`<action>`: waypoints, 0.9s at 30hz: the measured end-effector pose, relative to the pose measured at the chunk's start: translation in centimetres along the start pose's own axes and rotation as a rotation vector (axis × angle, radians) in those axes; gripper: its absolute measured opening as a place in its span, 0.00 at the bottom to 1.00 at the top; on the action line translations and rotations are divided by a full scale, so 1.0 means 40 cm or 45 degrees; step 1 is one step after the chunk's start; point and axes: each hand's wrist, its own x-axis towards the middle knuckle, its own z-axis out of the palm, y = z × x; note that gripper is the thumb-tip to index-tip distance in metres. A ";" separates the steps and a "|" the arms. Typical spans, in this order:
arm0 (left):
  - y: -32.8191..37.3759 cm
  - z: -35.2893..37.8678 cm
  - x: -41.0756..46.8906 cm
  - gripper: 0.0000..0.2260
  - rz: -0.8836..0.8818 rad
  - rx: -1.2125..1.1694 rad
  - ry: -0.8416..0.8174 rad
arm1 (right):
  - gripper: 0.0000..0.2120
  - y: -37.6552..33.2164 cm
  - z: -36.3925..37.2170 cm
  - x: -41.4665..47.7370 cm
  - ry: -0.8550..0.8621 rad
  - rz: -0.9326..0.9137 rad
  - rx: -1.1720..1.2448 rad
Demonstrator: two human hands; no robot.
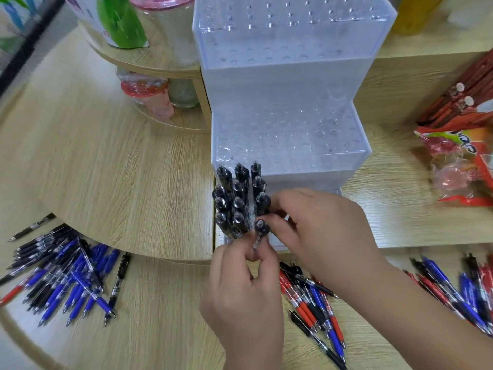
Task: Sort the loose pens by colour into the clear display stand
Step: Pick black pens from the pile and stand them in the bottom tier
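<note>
A clear stepped display stand (290,134) with rows of holes sits on the raised wooden shelf. Several black pens (234,198) stand upright in the left part of its lowest step. My left hand (242,297) pinches one more black pen (261,231) at the right edge of that cluster. My right hand (320,231) rests over the lowest step beside the pens, its fingertips touching the same pen. Loose blue, black and red pens lie in a left pile (66,276), a middle pile (314,303) and a right pile (458,287) on the lower table.
A round wooden tiered rack (149,65) with jars and a green packet stands left of the display stand. Red snack packets (464,145) lie on the shelf (106,156) to the right. A yellow bottle (416,14) stands behind the display stand.
</note>
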 end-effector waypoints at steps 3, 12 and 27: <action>0.003 0.013 -0.003 0.06 -0.013 -0.038 0.063 | 0.23 0.009 -0.005 0.002 -0.170 0.098 0.189; -0.008 0.041 -0.027 0.05 -0.072 -0.164 0.122 | 0.09 0.023 0.010 -0.020 -0.123 0.258 0.582; -0.017 0.047 -0.055 0.12 -0.344 -0.264 0.035 | 0.04 0.032 0.008 -0.095 -0.048 0.309 0.611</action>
